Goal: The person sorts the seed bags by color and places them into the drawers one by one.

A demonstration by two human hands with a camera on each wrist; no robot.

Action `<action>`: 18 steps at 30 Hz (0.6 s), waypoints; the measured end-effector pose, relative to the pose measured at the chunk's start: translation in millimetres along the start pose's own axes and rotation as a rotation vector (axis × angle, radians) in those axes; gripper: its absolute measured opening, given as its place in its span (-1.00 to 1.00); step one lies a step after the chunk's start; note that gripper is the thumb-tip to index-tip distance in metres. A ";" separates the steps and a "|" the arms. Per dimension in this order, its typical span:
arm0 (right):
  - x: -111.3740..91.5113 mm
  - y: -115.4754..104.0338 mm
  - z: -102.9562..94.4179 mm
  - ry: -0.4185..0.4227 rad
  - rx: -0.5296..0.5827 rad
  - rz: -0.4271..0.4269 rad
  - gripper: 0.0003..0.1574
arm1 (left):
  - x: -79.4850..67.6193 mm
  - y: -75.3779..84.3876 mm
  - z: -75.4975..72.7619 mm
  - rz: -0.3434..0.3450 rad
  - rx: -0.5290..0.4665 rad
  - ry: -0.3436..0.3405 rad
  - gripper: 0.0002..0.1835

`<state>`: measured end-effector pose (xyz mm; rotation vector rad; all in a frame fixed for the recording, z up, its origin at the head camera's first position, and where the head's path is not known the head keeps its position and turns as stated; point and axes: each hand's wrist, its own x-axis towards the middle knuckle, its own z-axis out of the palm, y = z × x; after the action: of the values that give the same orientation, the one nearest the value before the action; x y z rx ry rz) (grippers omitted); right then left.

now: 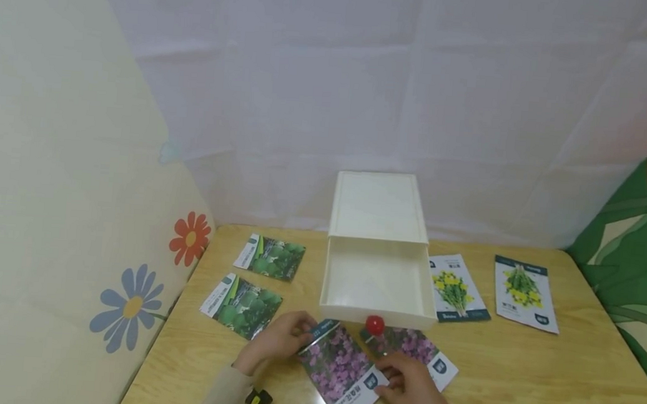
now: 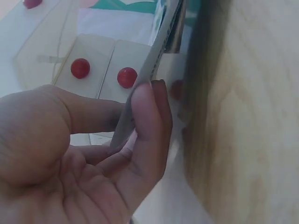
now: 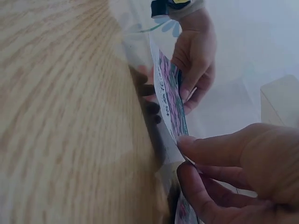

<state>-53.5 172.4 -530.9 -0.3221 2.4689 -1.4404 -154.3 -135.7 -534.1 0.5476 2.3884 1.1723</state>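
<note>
A seed packet with pink flowers [image 1: 340,369] is tilted just above the table, held between both hands. My left hand [image 1: 286,335] pinches its upper left edge; in the left wrist view the thumb and fingers [image 2: 148,126] stand on either side of the thin packet [image 2: 156,51]. With thumb and fingertips, my right hand [image 1: 416,393] pinches its right edge, which the right wrist view shows too. A second pink-flower packet [image 1: 440,368] lies partly behind the right hand. Beyond it stands a white box with its drawer [image 1: 380,281] pulled out, a red knob [image 1: 374,325] on the front.
Two green-leaf packets [image 1: 271,258] lie on the table's left side. To the right of the drawer lie two yellow-flower packets [image 1: 525,294]. A small black-and-yellow item [image 1: 259,400] is beside the left sleeve [image 1: 225,395]. A pale cloth [image 1: 308,101] hangs behind the table.
</note>
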 end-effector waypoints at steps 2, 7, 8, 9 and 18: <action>-1.1 0.7 -1.7 0.020 0.022 -0.014 -0.63 | -1.7 -1.4 0.6 0.002 -0.038 -0.008 -0.78; -3.5 4.5 -5.9 0.050 0.068 -0.022 -0.64 | -5.8 -3.4 2.3 0.000 -0.145 -0.024 -0.76; -3.7 5.3 -6.8 0.051 0.078 -0.012 -0.64 | -6.8 -2.9 2.4 -0.002 -0.165 -0.027 -0.75; -3.9 6.1 -7.8 0.052 0.085 0.000 -0.63 | -8.0 -2.2 2.5 -0.007 -0.182 -0.030 -0.73; -7.1 3.1 -17.1 0.037 0.279 0.113 -0.45 | -16.6 8.5 1.5 0.031 -0.219 -0.055 -0.70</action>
<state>-52.7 190.2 -524.7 -0.0981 2.2321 -1.7259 -138.3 -138.5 -524.8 0.5378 2.1777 1.3918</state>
